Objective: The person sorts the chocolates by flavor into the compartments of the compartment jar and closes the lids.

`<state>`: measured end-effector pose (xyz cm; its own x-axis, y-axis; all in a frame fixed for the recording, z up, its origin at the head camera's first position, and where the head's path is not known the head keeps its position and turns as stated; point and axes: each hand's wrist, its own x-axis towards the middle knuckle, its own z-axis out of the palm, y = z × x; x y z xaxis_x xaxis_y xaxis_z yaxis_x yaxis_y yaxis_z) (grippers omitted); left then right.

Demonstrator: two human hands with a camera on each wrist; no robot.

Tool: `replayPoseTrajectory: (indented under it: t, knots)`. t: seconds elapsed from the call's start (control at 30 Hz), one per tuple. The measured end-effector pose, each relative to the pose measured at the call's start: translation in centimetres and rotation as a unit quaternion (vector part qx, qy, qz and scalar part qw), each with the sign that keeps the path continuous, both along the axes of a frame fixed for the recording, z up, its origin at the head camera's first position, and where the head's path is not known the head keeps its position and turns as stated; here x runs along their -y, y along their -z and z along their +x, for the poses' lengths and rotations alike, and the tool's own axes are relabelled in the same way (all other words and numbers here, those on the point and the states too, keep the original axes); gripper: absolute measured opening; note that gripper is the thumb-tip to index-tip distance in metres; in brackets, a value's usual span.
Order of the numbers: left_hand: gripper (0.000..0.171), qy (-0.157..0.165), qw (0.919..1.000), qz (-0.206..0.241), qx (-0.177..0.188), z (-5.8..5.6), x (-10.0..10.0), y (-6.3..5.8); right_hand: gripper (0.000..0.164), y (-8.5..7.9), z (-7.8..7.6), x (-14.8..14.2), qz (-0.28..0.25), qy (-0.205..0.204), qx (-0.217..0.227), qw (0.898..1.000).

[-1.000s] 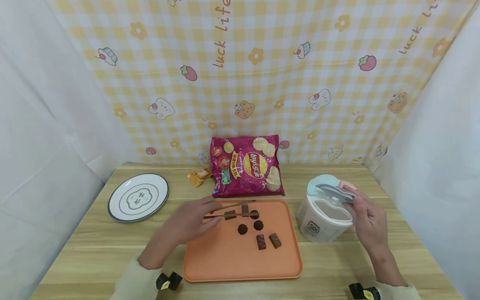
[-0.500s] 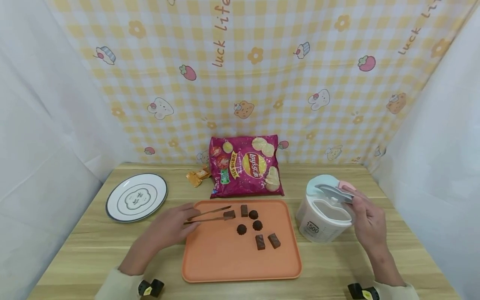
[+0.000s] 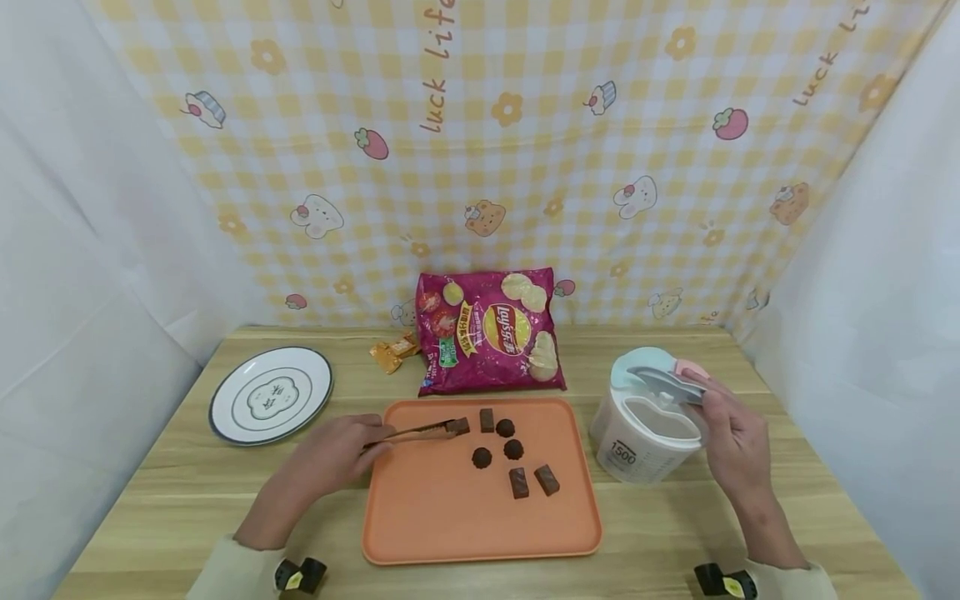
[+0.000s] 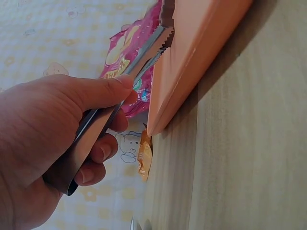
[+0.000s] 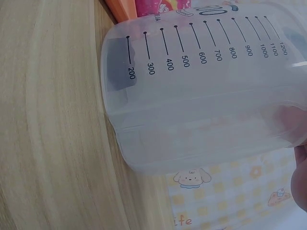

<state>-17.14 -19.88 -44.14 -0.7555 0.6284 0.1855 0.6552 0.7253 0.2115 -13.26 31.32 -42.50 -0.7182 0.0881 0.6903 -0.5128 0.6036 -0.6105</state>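
Observation:
My left hand (image 3: 337,454) pinches metal tongs (image 3: 420,430) at the left edge of an orange tray (image 3: 465,525). The serrated tips are close together at a brown chocolate block (image 3: 461,426); in the left wrist view, thumb and fingers curl round the tongs (image 4: 103,117). Other chocolate blocks (image 3: 519,482) and several dark round chocolates (image 3: 482,457) lie on the tray. To its right, my right hand (image 3: 738,437) holds up the grey flap (image 3: 667,384) of a clear storage container (image 3: 637,454), leaving one opening uncovered. Thumb and fingers are partly cut off in the right wrist view.
Behind the tray lies a purple chip bag (image 3: 491,333), with orange-wrapped sweets (image 3: 386,357) beside it. A white plate (image 3: 272,396) stands at the left. The container's other lids are light blue (image 3: 643,367) and pink (image 3: 690,367). Cloth hangs behind the table.
My left hand has drawn back left with the tongs, away from the tray's middle, and the tongs' arms have closed together at the left chocolate block. My right hand stays on the flap.

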Motion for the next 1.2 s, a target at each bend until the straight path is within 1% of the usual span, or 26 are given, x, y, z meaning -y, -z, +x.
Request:
replayPoseTrajectory:
  t: [0.2,0.37,0.53,0.73,0.93,1.1,1.2]
  knots:
    - [0.014,0.002,0.9999,0.005,-0.010,-0.1,0.1,0.3,0.029,0.1,-0.1,-0.1,-0.003,-0.004,0.000,1.000]
    - [0.014,0.001,0.9998,0.003,-0.018,-0.1,0.1,0.4,0.029,0.2,-0.2,-0.1,-0.001,-0.005,-0.010,1.000]
    - [0.015,0.003,0.9996,-0.006,-0.027,-0.1,0.1,0.3,0.029,0.2,-0.1,-0.1,-0.001,-0.004,-0.008,1.000]
    - [0.015,0.013,0.9992,-0.010,-0.037,0.1,0.1,0.0,0.029,0.0,0.0,0.1,-0.003,-0.004,0.000,1.000]
    - [0.016,0.017,0.9988,-0.004,-0.046,0.5,-0.1,-0.6,0.029,0.0,-0.1,0.0,-0.003,-0.005,-0.001,1.000]
    - [0.018,0.031,0.9962,-0.003,-0.081,1.2,-0.8,-1.4,0.028,0.1,-0.2,0.0,-0.003,-0.009,-0.010,1.000]
    - [0.020,0.040,0.9938,0.010,-0.103,1.6,-1.4,-1.9,0.028,0.1,-0.2,0.0,-0.004,-0.010,-0.013,1.000]
